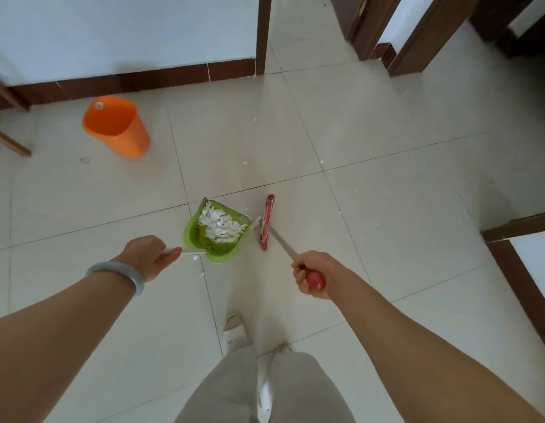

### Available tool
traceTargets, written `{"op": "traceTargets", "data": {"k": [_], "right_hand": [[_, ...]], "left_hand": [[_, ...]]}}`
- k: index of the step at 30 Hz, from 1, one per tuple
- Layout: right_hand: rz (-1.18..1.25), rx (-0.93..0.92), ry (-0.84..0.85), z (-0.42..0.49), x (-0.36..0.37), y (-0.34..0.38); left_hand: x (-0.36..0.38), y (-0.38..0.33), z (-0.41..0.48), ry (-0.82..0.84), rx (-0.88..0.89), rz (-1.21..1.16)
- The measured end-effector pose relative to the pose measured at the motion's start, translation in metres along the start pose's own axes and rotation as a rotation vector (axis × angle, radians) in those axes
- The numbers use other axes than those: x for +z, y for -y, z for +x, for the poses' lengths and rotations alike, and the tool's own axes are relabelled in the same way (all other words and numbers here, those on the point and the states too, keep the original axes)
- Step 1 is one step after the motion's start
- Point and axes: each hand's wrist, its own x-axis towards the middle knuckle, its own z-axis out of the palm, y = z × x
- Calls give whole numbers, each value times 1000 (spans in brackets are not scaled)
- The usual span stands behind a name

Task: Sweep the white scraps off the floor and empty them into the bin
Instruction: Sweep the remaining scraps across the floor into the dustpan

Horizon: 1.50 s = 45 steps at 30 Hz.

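Most of the scraps: a heaped pile of white scraps (220, 225) lies in the green dustpan (195, 237), which rests on the floor (387, 178) at twelve o'clock from my feet.
Done: I judge the sweeping to be largely finished, since the bulk is gathered in the pan.
Left on the floor: a few stray bits (201, 273). Two lie near the pan's handle at its six o'clock, a few are scattered well apart toward one o'clock, and one lies past the broom at three o'clock.
Left to do: collect those strays, then carry the load over and tip it out. I see no scraps in the bin.
Bin: the orange bin (117, 126) stands near the wall at ten o'clock from the dustpan, well apart from it.
Left hand: my left hand (152, 257) is curled round the white handle (192, 251) of the dustpan, the arm stretched forward, a grey bangle (118, 271) on the wrist.
Right hand: my right hand (311, 274) is fisted round the red grip of the broom, its metal shaft (283, 242) running toward eleven o'clock.
Broom head: the red broom head (266, 222) sits just beside the pan's open lip at the pan's three o'clock, with a scrap or two between them.
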Motion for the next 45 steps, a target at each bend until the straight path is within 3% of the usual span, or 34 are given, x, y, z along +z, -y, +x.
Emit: {"op": "traceTargets", "data": {"k": [9, 21, 28, 35, 45], "right_hand": [[-27, -76, -165, -12, -93, 15], [6, -70, -380, -2, -311, 83], [31, -60, -396, 28, -387, 110], [-34, -47, -356, 60, -391, 145], [-367, -20, -311, 74, -289, 173]], "left_hand": [[-29, -60, 38, 9, 62, 108], [-47, -196, 88, -39, -25, -91], [-41, -256, 103, -62, -50, -156], [-46, -261, 101, -96, -102, -213], [-53, -238, 101, -115, -192, -239]]}}
